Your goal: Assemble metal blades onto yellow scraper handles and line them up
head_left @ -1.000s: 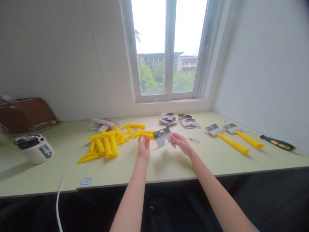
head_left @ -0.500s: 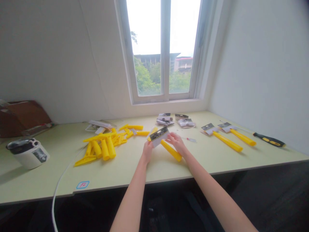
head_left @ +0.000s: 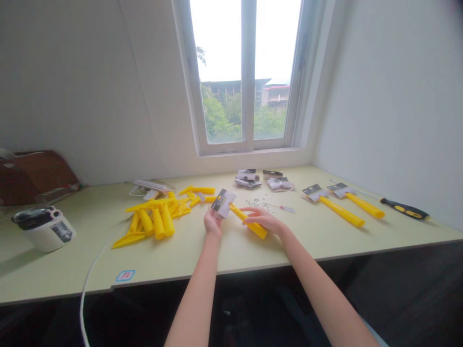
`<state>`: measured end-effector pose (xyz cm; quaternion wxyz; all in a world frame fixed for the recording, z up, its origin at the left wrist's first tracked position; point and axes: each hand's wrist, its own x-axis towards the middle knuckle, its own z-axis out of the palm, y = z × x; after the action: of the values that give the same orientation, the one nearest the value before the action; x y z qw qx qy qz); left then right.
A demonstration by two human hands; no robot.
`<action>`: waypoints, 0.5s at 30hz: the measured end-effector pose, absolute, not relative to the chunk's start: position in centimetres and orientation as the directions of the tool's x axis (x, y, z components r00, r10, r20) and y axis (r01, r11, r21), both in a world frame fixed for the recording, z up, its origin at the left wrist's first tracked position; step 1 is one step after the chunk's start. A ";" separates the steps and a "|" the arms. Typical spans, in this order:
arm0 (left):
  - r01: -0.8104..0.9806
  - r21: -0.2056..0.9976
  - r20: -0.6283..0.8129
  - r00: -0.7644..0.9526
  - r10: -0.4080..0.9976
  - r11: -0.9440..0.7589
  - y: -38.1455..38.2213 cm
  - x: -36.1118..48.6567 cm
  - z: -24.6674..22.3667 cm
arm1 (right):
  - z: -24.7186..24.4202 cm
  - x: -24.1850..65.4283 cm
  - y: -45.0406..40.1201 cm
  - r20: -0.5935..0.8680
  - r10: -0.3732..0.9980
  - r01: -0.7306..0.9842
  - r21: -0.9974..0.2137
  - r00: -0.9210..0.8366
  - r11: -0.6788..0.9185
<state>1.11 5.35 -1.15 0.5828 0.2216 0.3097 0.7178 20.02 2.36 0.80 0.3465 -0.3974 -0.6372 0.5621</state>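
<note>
Between my hands is a yellow-handled scraper (head_left: pixel 255 228), tilted, its head covered by a black-and-white header card (head_left: pixel 223 202). My left hand (head_left: pixel 213 221) is closed on the carded end. My right hand (head_left: pixel 263 219) has its fingers curled around the handle from the right side. Just beyond it, many tiny metal screws (head_left: pixel 257 204) lie scattered beside a small screwdriver with a clear handle (head_left: pixel 287 208). Two more carded yellow scrapers (head_left: pixel 342 211) rest side by side on the right.
Loose yellow handles and flat-headed parts (head_left: pixel 157 219) are piled at left. Packets with header cards (head_left: pixel 248 178) sit below the window. A black-and-yellow screwdriver (head_left: pixel 405 208) lies far right. At far left stand a white mug (head_left: pixel 45 231) and a brown box (head_left: pixel 36 176). A white cable (head_left: pixel 85 294) hangs over the table edge.
The carded end has shifted left and turned. My right hand has moved from the card down onto the handle. The scattered screws, hidden before, now show.
</note>
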 end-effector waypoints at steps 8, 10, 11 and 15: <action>-0.602 0.780 -0.096 -0.384 0.918 -0.171 5.5 0.9 -1.5 | 1.1 20.9 2.5 -0.084 0.923 0.241 -0.971 -0.376 0.010; -0.602 0.773 -0.105 -0.433 0.895 -0.200 5.6 1.0 -1.6 | 1.6 21.0 2.2 -0.111 0.909 0.231 -0.973 -0.402 -0.017; -0.599 0.771 -0.100 -0.450 0.888 -0.216 5.6 1.0 -1.6 | 1.8 21.1 2.0 -0.128 0.895 0.228 -0.973 -0.427 -0.030; -0.559 0.799 -0.048 -0.427 0.903 -0.222 5.7 1.1 -1.9 | 2.3 21.4 1.6 -0.180 0.798 0.195 -0.978 -0.576 -0.079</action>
<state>1.11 5.73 -1.86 0.4876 0.2213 0.3891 0.7496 21.36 1.64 2.29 0.2423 -0.3917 -0.6338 0.6214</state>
